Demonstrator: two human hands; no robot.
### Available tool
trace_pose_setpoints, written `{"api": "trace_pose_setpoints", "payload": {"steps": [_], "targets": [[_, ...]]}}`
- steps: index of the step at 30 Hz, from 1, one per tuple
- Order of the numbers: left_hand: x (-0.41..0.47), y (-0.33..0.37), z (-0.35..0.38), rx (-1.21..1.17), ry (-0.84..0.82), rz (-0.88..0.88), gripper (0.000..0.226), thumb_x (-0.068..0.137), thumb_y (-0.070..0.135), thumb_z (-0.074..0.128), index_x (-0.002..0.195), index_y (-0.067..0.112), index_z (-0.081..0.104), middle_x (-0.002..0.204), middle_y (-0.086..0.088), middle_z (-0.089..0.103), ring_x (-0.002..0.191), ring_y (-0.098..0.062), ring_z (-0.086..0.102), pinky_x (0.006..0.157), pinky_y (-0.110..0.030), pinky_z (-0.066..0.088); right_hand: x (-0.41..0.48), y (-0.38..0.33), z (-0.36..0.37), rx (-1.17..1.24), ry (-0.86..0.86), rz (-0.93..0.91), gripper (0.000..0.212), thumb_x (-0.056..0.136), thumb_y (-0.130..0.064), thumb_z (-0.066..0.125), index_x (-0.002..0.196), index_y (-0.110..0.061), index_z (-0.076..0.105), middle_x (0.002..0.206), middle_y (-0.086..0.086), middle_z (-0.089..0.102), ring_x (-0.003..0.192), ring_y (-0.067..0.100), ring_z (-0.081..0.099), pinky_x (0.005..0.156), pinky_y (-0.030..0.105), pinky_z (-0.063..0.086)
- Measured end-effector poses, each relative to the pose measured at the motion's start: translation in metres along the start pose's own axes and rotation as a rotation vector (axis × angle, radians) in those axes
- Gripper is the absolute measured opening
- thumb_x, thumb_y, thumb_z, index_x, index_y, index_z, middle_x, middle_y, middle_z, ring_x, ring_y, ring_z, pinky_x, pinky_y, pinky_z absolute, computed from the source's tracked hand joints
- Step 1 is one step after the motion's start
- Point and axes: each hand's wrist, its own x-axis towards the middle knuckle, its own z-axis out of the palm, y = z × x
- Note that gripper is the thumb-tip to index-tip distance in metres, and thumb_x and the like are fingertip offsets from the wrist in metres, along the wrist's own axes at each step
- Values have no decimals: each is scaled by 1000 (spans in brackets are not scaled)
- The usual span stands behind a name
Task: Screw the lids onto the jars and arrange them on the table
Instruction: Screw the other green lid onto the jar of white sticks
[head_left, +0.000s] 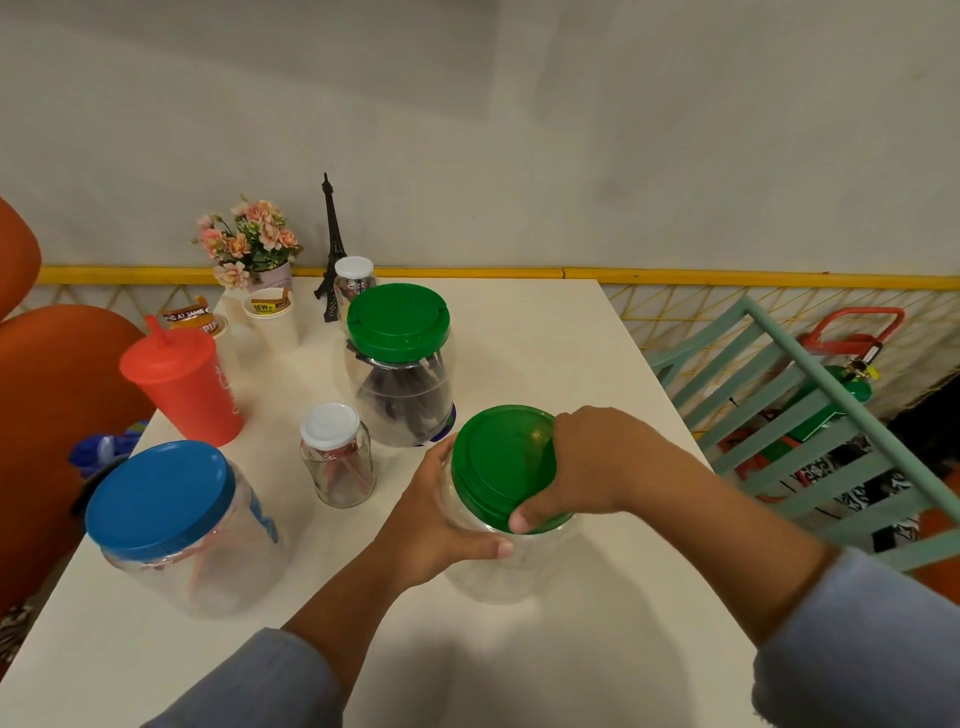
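Green lid (500, 462) sits tilted on clear jar (498, 561), near desk's front right. Right hand (587, 462) fingers (524, 519) clamped around lid rim; left hand (441, 525) fingers wrapped on jar shoulder, steadying it. Lid looks not yet seated, so twist appears unfinished. Beyond: second green-lidded jar (400, 364), blue-lidded jar (176, 525), two small white-capped jars (337, 457) (355, 283), all capped. Likely last jar; arranging on desk (571, 374) seemingly remains.
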Motion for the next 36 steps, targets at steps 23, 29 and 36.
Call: {"api": "trace_pose_setpoints", "payload": {"steps": [23,29,36], "targets": [[-4,-1,6,-38,64,11,94,51,24,89,117,52,29,117,34,40,111,9,43,76,-4,45,26,4,49,155,244,-239,103,63,-70,53,146,-38,1,153,0,14,138,30,19,108,42,32],[-3,-6,10,-16,106,-17,97,61,12,85,124,45,19,113,36,32,106,10,39,79,-4,36,28,2,54,169,285,-201,100,65,-70,55,145,-37,4,152,0,17,136,31,20,107,42,30],[-3,-5,11,14,110,-24,101,57,18,87,126,44,19,131,16,35,123,-6,35,100,-22,39,29,1,59,193,333,-171,102,61,-72,49,145,-38,3,152,0,17,137,29,19,107,41,29]]}}
